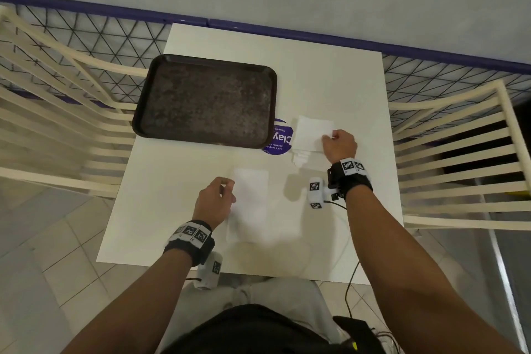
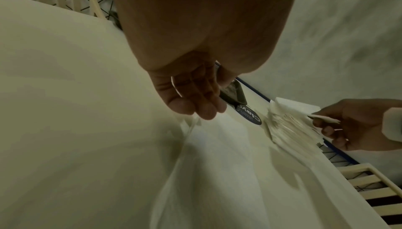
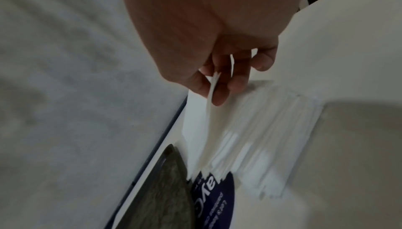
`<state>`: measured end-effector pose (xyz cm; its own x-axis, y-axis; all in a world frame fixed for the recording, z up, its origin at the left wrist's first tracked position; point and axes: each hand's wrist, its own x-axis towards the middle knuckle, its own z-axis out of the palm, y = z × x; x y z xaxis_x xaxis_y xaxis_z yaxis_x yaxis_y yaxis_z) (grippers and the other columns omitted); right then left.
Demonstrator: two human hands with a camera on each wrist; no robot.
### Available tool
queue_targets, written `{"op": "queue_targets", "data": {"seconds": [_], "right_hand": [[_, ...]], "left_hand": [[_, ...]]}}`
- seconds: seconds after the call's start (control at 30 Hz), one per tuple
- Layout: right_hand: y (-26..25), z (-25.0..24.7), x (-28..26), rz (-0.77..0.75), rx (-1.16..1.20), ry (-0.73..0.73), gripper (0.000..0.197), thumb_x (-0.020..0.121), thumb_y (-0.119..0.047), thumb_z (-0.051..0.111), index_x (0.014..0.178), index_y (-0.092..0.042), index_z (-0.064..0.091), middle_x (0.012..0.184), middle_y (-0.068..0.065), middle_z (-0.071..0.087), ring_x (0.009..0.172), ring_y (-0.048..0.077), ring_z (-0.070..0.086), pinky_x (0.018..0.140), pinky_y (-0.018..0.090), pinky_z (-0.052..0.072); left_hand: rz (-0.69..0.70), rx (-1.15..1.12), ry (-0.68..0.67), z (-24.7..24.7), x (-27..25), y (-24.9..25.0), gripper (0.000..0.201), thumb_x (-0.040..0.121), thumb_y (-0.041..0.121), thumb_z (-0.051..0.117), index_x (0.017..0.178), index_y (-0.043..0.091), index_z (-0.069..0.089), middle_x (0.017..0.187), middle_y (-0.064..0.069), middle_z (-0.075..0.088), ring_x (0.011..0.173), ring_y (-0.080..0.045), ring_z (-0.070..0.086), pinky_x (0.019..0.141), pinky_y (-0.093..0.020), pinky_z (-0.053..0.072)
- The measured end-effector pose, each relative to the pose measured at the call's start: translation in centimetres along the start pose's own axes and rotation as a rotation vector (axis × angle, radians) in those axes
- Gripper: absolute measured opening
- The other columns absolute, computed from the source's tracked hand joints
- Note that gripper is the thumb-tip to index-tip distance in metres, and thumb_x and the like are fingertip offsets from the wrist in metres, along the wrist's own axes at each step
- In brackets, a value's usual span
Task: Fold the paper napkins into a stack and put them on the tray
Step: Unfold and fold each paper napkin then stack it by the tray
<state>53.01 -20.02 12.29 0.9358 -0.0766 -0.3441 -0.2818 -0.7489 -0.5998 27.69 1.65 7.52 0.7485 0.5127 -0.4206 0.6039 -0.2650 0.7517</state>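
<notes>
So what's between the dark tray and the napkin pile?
A round blue sticker on the white table, partly tucked under the tray and the pile; head view shows it.

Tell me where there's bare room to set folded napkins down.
The tray holds nothing. The far table strip between tray and right edge is bare, as is the near-left corner beside the left hand. It is crowded around the napkin pile, sticker and right hand.

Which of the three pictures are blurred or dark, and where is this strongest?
Head view: mostly sharp, but the napkin beside the left hand is smeared. Left wrist view: dim, greenish, that napkin streaked. Right wrist view: dark, with the napkin pile under the right hand soft.
</notes>
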Motion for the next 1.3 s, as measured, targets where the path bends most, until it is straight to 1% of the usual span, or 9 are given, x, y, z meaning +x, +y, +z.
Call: {"op": "queue_targets", "data": {"seconds": [0.13,0.23,0.4,0.53,0.67,0.83,1.0,1.13,1.3], "right_hand": [[0.8,0.3,0.8,0.023,0.012,0.012,0.03,0.093,-0.03,0.065,0.116,-0.01,0.067,0.121,0.009,0.068,0.117,0.029,0.06,0.088,0.025,0.041],[1.2,0.9,-0.1,0.049,-0.023,0.1,0.042,0.088,-0.043,0.068,0.121,-0.019,0.059,0.128,0.008,0.057,0.12,0.029,0.056,0.096,0.038,0.045],[1.7,3.6,-5.0,-0.226,0.046,0.267,0.015,0.086,-0.021,0.067,0.099,-0.022,0.06,0.097,0.001,0.062,0.094,0.024,0.059,0.088,0.043,0.049],[2.8,7.5,-9.2,-0.239,-0.028,-0.052,0.007,0.086,-0.028,0.068,0.091,-0.026,0.064,0.085,-0.006,0.069,0.084,0.02,0.067,0.086,0.042,0.056],[4.2,11.0,-11.9,-0.061,-0.326,-0.359,0.048,0.079,-0.065,0.068,0.102,-0.023,0.068,0.105,-0.002,0.071,0.102,0.024,0.067,0.096,0.045,0.053],[3.9,12.7,-13.4,-0.039,-0.442,-0.34,0.044,0.08,-0.057,0.074,0.106,-0.023,0.07,0.109,-0.002,0.07,0.106,0.023,0.064,0.096,0.043,0.047],[3.7,12.2,-13.9,-0.016,-0.33,-0.351,0.016,0.086,-0.043,0.075,0.091,-0.028,0.071,0.097,-0.007,0.07,0.099,0.02,0.066,0.097,0.043,0.049],[4.2,11.9,-14.2,0.001,-0.17,-0.334,0.023,0.081,-0.043,0.08,0.074,-0.028,0.063,0.083,-0.011,0.067,0.085,0.015,0.065,0.087,0.039,0.055],[4.1,11.5,-14.3,-0.036,-0.047,-0.306,0.02,0.082,-0.035,0.081,0.074,-0.023,0.068,0.082,-0.007,0.072,0.081,0.014,0.065,0.074,0.027,0.05]], "left_hand": [[-0.036,0.007,-0.02,0.0,0.3,-1.0,0.016,0.105,0.033,0.052,0.109,0.027,0.066,0.084,0.007,0.075,0.081,-0.019,0.071,0.084,-0.046,0.06],[-0.064,0.031,-0.015,0.0,0.6,-1.2,0.012,0.103,0.026,0.054,0.109,0.025,0.065,0.097,0.002,0.073,0.093,-0.024,0.069,0.09,-0.046,0.059],[-0.073,0.09,0.033,0.4,0.8,-1.5,0.023,0.102,0.018,0.056,0.123,0.013,0.064,0.119,-0.008,0.066,0.104,-0.027,0.064,0.095,-0.038,0.052],[-0.118,0.085,0.025,0.6,1.0,-1.6,0.033,0.102,0.019,0.057,0.133,0.009,0.061,0.123,-0.012,0.064,0.111,-0.029,0.063,0.096,-0.032,0.046],[-0.136,0.095,-0.035,0.6,0.8,-1.7,0.027,0.103,0.02,0.059,0.126,0.009,0.068,0.124,-0.009,0.071,0.118,-0.028,0.064,0.096,-0.025,0.043],[-0.141,0.089,-0.065,0.5,0.5,-1.7,0.024,0.1,0.02,0.064,0.121,0.013,0.074,0.125,-0.006,0.073,0.122,-0.028,0.064,0.111,-0.036,0.046],[-0.157,0.014,-0.034,0.3,0.3,-1.5,0.017,0.092,0.024,0.076,0.107,0.017,0.079,0.112,-0.002,0.077,0.111,-0.021,0.068,0.107,-0.037,0.049],[-0.155,0.002,-0.007,0.3,0.1,-1.1,0.004,0.089,0.026,0.079,0.091,0.022,0.078,0.101,0.004,0.078,0.103,-0.018,0.069,0.102,-0.035,0.051],[-0.181,0.021,0.005,0.3,-0.1,-0.9,0.007,0.091,0.025,0.075,0.085,0.022,0.076,0.096,0.004,0.077,0.102,-0.022,0.069,0.099,-0.034,0.051]]}}
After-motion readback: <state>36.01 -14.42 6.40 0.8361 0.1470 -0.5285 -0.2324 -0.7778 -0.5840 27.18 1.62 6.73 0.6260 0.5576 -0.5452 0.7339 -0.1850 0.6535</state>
